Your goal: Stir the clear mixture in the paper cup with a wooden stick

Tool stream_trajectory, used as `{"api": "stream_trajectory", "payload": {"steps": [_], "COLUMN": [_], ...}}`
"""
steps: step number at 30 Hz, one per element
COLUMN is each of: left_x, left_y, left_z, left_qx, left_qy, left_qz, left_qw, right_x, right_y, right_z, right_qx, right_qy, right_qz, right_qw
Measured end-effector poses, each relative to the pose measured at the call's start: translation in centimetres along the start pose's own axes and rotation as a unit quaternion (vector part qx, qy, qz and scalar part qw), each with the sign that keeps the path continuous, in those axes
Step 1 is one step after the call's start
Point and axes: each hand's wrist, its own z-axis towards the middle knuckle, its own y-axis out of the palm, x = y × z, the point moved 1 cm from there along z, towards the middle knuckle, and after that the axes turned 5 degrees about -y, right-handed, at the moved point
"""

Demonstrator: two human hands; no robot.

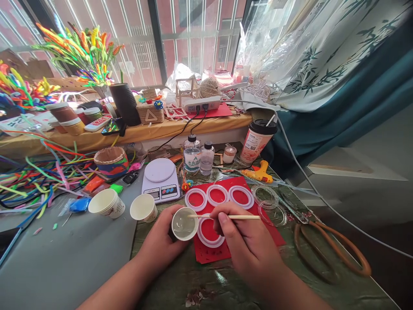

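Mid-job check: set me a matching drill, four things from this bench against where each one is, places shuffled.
Column one
1. Stick
2. Glue gun
3. Cup of clear liquid
4. Red sheet

Column two
A. Held by the left hand
B. Under the white rings
C. Held by the right hand
D. In front of the lidded drink cup

Pairs: 1-C, 2-D, 3-A, 4-B

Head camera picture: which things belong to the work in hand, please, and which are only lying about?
In the work: held cup, stick; probably bottles, scale, white rings.
Seemingly only lying about: scissors, glue gun, drink cup, ball of string.
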Motion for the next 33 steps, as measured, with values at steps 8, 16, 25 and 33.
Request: {"api": "stream_trajectory", "payload": {"steps": [8, 16, 25, 33], "left_x": [-0.04, -0.26, -0.32, 0.20], "left_y": [0.03, -0.07, -0.02, -0.15], "left_z": [-0.06, 0.00, -0.01, 0.05], "left_qx": [0.009, 0.007, 0.022, 0.017], "left_qy": [0.005, 0.004, 0.002, -0.001], "left_qz": [0.003, 0.004, 0.005, -0.004], "left_qw": [1.000, 1.000, 1.000, 1.000], "right_x": [-0.06, 0.09, -0.11, -0.12], "right_y": [-0.17, 0.01, -0.06, -0.12], "right_z": [0.28, 0.18, 0.23, 0.19], "right_qx": [-0.009, -0.010, -0.039, -0.035], "right_qy": [-0.001, 0.003, 0.008, 0.016], "right_qz": [-0.006, 0.004, 0.014, 0.014], "right_qw": [1.000, 1.000, 0.999, 0.999]}}
